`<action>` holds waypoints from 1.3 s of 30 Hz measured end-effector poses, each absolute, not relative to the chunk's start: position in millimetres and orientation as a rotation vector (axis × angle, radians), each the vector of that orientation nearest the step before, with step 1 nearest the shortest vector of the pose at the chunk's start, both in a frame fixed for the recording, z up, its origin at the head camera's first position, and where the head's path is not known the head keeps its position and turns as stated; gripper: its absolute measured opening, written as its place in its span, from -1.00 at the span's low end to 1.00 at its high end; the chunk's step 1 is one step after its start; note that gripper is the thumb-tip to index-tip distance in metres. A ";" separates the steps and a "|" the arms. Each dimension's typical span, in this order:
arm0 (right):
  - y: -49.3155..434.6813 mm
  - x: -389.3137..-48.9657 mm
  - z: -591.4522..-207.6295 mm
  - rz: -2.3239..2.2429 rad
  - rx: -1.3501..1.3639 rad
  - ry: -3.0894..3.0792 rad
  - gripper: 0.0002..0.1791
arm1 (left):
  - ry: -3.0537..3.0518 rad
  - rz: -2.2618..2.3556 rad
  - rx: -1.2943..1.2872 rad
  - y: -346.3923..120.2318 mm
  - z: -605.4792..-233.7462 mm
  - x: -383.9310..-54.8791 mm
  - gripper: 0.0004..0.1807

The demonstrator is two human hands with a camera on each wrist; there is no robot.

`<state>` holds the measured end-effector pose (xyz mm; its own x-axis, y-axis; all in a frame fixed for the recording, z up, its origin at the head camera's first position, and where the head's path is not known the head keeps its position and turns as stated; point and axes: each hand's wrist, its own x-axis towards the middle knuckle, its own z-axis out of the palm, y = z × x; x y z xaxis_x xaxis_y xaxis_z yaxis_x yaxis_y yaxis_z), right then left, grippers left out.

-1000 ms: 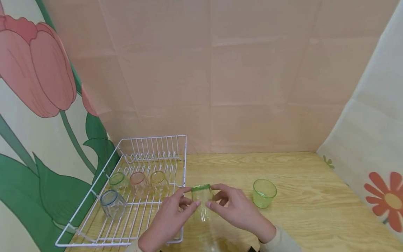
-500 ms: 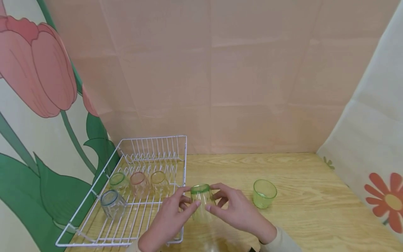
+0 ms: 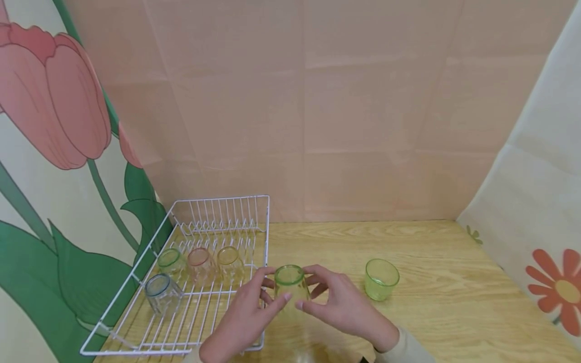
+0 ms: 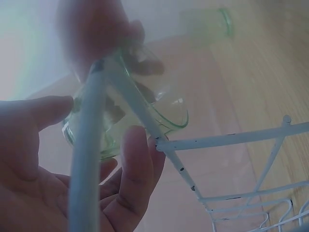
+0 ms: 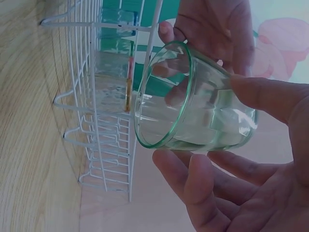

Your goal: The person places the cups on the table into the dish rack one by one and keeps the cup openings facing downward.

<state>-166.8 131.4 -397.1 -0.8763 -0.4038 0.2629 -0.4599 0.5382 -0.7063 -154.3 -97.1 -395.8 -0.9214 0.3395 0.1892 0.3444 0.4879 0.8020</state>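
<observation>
A clear green drinking glass (image 3: 290,288) is held between both hands above the table, just right of the rack. Its wide rim (image 5: 182,116) points down toward the tabletop, and its narrower base is uppermost. My left hand (image 3: 248,307) grips the glass's left side with thumb and fingers. On the opposite side, my right hand (image 3: 341,303) holds it the same way, thumb nearest me and fingers behind. Another green glass (image 3: 381,280) stands upright on the table, to the right of the right hand.
A white wire dish rack (image 3: 199,292) stands at the left. Upside down in it are a green glass (image 3: 171,263), a pink glass (image 3: 201,264), a yellow glass (image 3: 229,263) and a blue glass (image 3: 162,293). A peach backdrop (image 3: 299,111) closes off the wooden table's (image 3: 454,292) far edge.
The held glass has tipped so that its base turns toward the head camera and shows as a rounder ring. Both hands keep nearly the same place, their fingers shifting slightly.
</observation>
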 end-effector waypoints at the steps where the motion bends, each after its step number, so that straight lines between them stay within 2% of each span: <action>1: 131.4 -167.0 -397.4 1.265 0.761 -2.691 -0.45 | -2.704 -1.459 -0.624 -97.1 -396.2 -154.1 -0.36; 21: 129.7 -164.4 -400.6 1.239 0.790 -2.616 -0.40 | -2.715 -1.284 -0.616 -93.0 -392.6 -144.0 -0.36; 29: 127.3 -163.7 -402.0 1.280 0.791 -2.594 -0.40 | -2.698 -1.252 -0.635 -91.3 -393.4 -142.9 -0.42; 39: 123.9 -162.8 -401.2 1.288 0.778 -2.594 -0.31 | -2.701 -1.306 -0.634 -94.9 -387.3 -140.7 -0.39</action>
<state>-162.8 123.9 -401.2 -0.8561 -0.3853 0.3445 -0.5073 0.4991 -0.7026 -140.7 -94.9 -387.3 -0.9118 0.3321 0.2417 0.3957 0.5522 0.7339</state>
